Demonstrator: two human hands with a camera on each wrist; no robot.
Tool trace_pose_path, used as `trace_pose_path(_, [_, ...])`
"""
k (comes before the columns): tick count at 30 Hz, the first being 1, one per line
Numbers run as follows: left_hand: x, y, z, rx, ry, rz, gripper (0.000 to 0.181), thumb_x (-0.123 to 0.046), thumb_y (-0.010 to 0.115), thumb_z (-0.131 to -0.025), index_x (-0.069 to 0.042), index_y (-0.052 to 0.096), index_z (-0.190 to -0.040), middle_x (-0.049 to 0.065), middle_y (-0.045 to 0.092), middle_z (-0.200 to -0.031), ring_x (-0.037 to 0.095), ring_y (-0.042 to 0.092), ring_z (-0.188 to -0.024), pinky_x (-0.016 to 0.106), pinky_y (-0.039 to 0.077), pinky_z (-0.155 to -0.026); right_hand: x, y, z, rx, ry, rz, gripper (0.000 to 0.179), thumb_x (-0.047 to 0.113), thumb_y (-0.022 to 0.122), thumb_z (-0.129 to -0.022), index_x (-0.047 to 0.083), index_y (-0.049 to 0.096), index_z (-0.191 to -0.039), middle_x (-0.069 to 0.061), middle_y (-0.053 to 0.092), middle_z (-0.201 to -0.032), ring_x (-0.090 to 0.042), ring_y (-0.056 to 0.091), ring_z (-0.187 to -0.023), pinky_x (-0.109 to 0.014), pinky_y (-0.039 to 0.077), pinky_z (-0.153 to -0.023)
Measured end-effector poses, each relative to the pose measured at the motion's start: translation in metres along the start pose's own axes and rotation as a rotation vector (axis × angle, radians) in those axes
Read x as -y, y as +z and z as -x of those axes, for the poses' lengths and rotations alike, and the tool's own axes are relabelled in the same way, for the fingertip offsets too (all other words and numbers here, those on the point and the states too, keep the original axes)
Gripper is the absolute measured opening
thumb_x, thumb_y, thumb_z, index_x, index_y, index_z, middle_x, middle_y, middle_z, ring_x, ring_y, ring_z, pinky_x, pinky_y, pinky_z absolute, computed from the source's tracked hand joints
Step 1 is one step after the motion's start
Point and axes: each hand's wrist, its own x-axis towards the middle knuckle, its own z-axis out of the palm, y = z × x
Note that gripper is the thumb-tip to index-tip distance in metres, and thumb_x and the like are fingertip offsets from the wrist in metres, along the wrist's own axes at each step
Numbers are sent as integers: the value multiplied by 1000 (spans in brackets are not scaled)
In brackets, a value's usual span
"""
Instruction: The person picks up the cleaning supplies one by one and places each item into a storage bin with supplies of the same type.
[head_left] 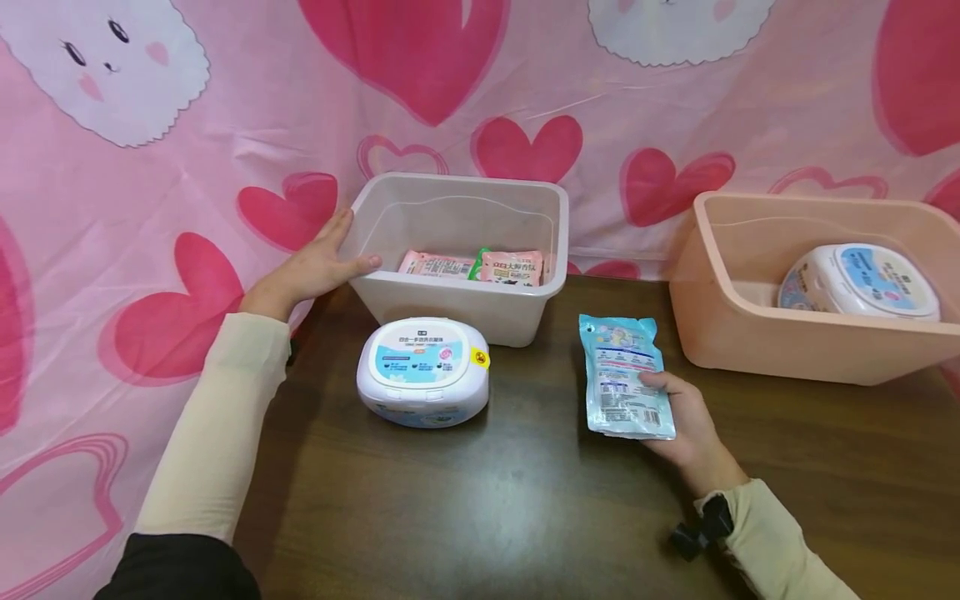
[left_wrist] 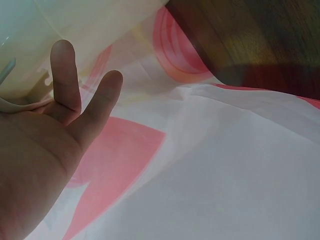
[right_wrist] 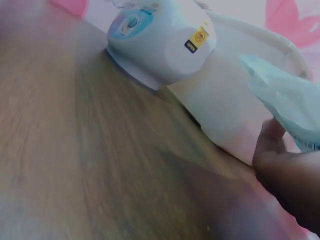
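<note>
So it looks like a sorting job that's partway through. The white bin (head_left: 457, 250) at the back already has a couple of pink snack packets (head_left: 480, 267) lying flat in the bottom, and the peach bin (head_left: 795, 333) over on the right has one round wipes tub (head_left: 862, 283) sitting in it. Still out on the tabletop (head_left: 480, 500): a second wipes tub, call it the loose tub (head_left: 423, 372), parked just in front of the white bin and close to touching its front wall, plus the blue pouch (head_left: 626, 377).

The pouch is in the right hand (head_left: 686, 425). The fingers go under its lower right corner and the thumb presses on top, so it's a pinch grip. The pouch sits between the two bins, flat or nearly flat over the tabletop; I can't tell if it's lifted clear or still resting. The right wrist view is blurry but shows the pouch edge above the fingers, with the loose tub beyond.

The left hand (head_left: 311, 271) is spread flat against the left outer wall of the white bin, thumb on the front corner, fingers straight, just steadying it rather than gripping. The left wrist view backs that up: straight fingers (left_wrist: 67, 75) against the bin wall, with the pink heart cloth (left_wrist: 210, 165) behind.

My guess is two items are sorted per the white bin, one per the peach, and two left to go, the pouch and the loose tub.
</note>
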Motion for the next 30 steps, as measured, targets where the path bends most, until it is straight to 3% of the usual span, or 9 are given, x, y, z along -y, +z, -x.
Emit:
trace_pose_path(5, [1, 1, -1, -2, 9, -13, 110, -62, 65, -89, -24, -7, -163, 6, -6, -169, 36, 0, -153, 72, 18, -112, -2, 0, -6, 29, -74, -81, 42, 23, 20, -110, 18, 28, -150, -20, 43, -152, -49, 28, -143, -67, 21, -113])
trace_pose_path(8, [2, 1, -1, -5, 19, -19, 110, -63, 64, -89, -23, -7, -163, 6, -6, -169, 35, 0, -153, 71, 16, -113, -2, 1, -10, 102, -71, -84, 49, 25, 20, -109, 25, 18, -158, -16, 28, -162, -48, 8, -149, -66, 8, -116])
trace_pose_path(10, [3, 1, -1, -7, 25, -20, 109, -63, 64, -89, -22, -6, -163, 6, -6, -169, 35, 0, -153, 70, 16, -113, 0, 3, -11, 160, -57, -70, 52, 26, 18, -109, 25, 15, -161, -15, 22, -164, -45, 4, -150, -62, 4, -117])
trace_pose_path(14, [3, 1, -2, -11, 34, -22, 108, -62, 63, -90, -21, -5, -163, 6, -5, -169, 35, 1, -153, 70, 16, -113, 5, 10, -15, 232, -52, -36, 54, 25, 17, -108, 21, 15, -162, -19, 25, -162, -42, 8, -151, -60, 3, -118])
trace_pose_path(22, [2, 0, -1, -6, 10, -17, 110, -64, 64, -88, -24, -6, -163, 5, -6, -169, 35, 1, -153, 72, 18, -112, 20, 37, -20, 193, -93, 12, 53, 18, 25, -107, 20, 21, -160, -18, 33, -159, -42, 31, -144, -60, 11, -118])
trace_pose_path(30, [2, 0, -1, 0, 0, 1, 112, -64, 67, -87, -28, -7, -162, 5, -6, -169, 36, 1, -153, 73, 20, -110, 28, 60, -32, 212, -120, 47, 54, 15, 26, -106, 16, 22, -160, -21, 34, -157, -44, 28, -145, -63, 17, -116])
